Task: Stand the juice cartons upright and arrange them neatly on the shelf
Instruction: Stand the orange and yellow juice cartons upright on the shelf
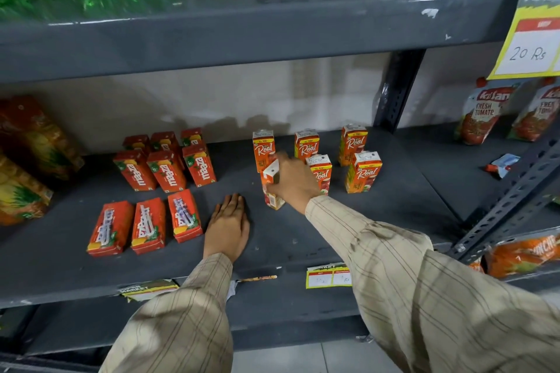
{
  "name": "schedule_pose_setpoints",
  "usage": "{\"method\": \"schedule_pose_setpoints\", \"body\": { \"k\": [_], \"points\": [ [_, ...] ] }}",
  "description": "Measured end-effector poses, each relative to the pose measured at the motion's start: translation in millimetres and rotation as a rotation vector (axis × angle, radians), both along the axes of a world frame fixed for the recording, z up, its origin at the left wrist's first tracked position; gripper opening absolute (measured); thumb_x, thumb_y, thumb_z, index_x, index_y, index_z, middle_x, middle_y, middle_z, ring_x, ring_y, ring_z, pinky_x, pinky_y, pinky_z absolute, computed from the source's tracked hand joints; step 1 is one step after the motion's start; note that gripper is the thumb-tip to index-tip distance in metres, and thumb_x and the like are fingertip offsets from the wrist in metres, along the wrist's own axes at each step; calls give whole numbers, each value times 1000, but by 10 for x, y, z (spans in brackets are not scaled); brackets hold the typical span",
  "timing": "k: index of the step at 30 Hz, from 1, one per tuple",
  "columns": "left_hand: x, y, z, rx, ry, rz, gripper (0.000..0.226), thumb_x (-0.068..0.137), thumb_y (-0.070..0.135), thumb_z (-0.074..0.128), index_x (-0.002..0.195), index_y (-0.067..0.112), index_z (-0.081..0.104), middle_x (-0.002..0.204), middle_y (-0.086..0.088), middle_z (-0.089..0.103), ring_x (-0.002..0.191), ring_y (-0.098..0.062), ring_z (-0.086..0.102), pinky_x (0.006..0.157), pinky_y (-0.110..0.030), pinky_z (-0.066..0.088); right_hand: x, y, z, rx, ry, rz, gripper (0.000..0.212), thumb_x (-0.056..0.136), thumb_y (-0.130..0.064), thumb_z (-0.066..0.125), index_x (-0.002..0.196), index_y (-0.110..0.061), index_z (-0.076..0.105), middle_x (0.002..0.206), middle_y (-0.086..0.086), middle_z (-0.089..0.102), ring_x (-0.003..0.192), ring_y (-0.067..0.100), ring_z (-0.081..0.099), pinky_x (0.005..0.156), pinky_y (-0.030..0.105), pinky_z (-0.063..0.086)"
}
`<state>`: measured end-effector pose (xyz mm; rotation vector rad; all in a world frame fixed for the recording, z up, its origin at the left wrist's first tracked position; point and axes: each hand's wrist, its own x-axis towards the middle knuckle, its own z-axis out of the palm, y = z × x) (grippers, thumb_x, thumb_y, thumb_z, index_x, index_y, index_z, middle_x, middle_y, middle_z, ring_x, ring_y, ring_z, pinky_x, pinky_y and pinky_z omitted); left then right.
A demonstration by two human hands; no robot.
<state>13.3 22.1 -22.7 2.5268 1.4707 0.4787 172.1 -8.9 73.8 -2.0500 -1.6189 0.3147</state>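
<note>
My right hand [295, 182] grips a small orange Real juice carton [271, 188], which stands slightly tilted on the grey shelf [303, 236]. Several more Real cartons stand upright behind and right of it, such as one [263, 147] at the back and one [362, 172] on the right. My left hand [228, 225] lies flat on the shelf, palm down, holding nothing. To its left, three red cartons [148, 225] lie on their backs. Behind them several red Maaza cartons [166, 171] stand upright in rows.
Large orange juice packs [24, 160] lean at the far left. Tomato sauce pouches [485, 112] stand on the right bay past a metal upright [397, 91]. An upper shelf [242, 36] overhangs, carrying green and dark bottles. A yellow price card [530, 48] hangs top right.
</note>
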Motion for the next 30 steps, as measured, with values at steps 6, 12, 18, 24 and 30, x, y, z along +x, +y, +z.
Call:
{"method": "schedule_pose_setpoints", "body": {
  "k": [6, 12, 18, 24, 30],
  "points": [
    [10, -6, 16, 2, -13, -6, 45, 90, 13, 42, 133, 2, 37, 142, -17, 41, 134, -30, 34, 113, -42, 26, -13, 32, 230, -62, -251, -45, 62, 74, -69, 56, 95, -10, 53, 81, 6, 59, 73, 20, 59, 56, 27, 42],
    [9, -16, 25, 19, -23, -7, 44, 89, 11, 43, 132, 1, 39, 141, -18, 42, 132, -32, 36, 111, -43, 26, -152, 206, 318, -209, -402, -126, 63, 80, -72, 43, 73, -10, 53, 64, 3, 47, 57, 15, 48, 48, 24, 32],
    [-4, -19, 1, 29, -26, -8, 44, 89, 12, 44, 132, 2, 39, 140, -18, 43, 131, -32, 37, 110, -43, 28, -101, 265, 378, -246, -338, -15, 40, 81, -35, 69, 109, -9, 60, 107, 8, 62, 98, 26, 62, 67, 29, 41],
    [-2, 14, -28, 51, -18, -8, 44, 88, 13, 41, 130, 0, 40, 139, -18, 45, 130, -32, 39, 110, -43, 28, 70, 293, 478, -253, -377, 241, 35, 83, 0, 61, 117, -8, 62, 121, 14, 61, 109, 30, 59, 90, 35, 49],
    [-7, 15, -38, 55, -1, -12, 46, 88, 13, 44, 133, 2, 37, 141, -17, 42, 132, -31, 36, 111, -41, 26, 123, 295, 527, -282, -347, 455, 47, 79, 9, 64, 119, -15, 62, 133, 7, 57, 121, 25, 54, 97, 34, 46]
  ]
}}
